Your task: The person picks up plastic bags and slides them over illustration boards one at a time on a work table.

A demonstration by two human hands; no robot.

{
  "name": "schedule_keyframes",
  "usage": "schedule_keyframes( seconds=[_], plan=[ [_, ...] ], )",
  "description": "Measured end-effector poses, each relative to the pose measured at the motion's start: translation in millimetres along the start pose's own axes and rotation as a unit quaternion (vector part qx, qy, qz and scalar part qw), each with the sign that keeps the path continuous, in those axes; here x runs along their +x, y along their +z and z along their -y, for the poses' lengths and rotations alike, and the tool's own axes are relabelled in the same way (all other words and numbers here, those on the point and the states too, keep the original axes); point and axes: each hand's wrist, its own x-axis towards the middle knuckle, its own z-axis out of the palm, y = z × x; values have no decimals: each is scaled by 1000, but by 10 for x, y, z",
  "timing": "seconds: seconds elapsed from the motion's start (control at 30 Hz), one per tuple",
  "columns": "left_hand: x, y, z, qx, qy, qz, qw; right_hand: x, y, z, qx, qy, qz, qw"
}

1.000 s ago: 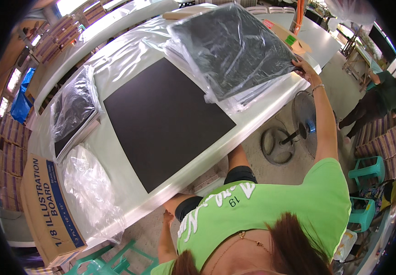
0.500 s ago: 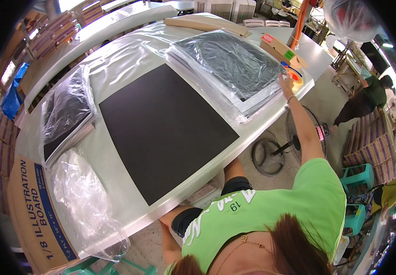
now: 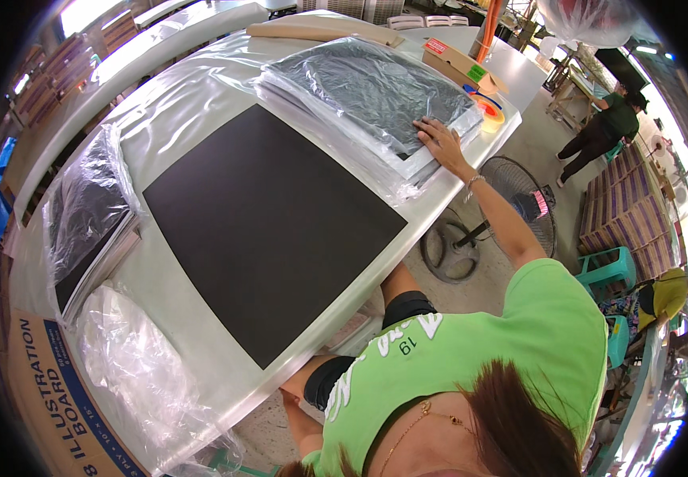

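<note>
My right hand [image 3: 439, 143] lies palm down, fingers stretched out, on the near right corner of a stack of dark sheets in clear plastic [image 3: 352, 87]. Nothing is gripped in it. A large black board [image 3: 272, 230] lies flat in the middle of the white-covered table, apart from both hands. Below the table's near edge, by my thigh, my left forearm [image 3: 303, 425] shows. The fingers of that hand are hidden. Just beyond my right hand sit rolls of orange and blue tape [image 3: 489, 114].
A second plastic-wrapped stack [image 3: 93, 219] and crumpled clear plastic [image 3: 137, 350] lie at the left, beside a brown carton [image 3: 66, 405]. An open cardboard box [image 3: 463, 65] stands at the far right. A standing fan [image 3: 519, 199] is beside the table; a person [image 3: 610, 127] stands beyond it.
My right hand has drawn back from beside the tape rolls and come down on the wrapped stack's corner. The view has shifted slightly. The black board still lies in place.
</note>
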Motion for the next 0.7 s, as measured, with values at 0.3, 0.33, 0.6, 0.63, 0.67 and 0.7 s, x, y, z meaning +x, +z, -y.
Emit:
schedule_keyframes(
  seconds=[0.3, 0.33, 0.6, 0.63, 0.67, 0.7],
  plan=[
    [131, 2, -83, 11, 13, 11, 1000, -207, -11, 139, 104, -73, -243, 962],
    [142, 4, -69, 4, 9, 6, 1000, -165, 5, 233, 118, -68, -234, 963],
    [267, -21, -148, 16, 24, 11, 1000, -268, -105, 331, 118, -54, -234, 964],
    [289, -35, -149, 17, 24, 9, 1000, -266, -104, 346, 109, -64, -234, 964],
    [288, -19, -147, 14, 24, 8, 1000, -261, -101, 357, 107, -69, -229, 965],
    [285, -13, -133, 13, 19, 7, 1000, -248, -91, 380, 105, -75, -223, 966]
  ],
)
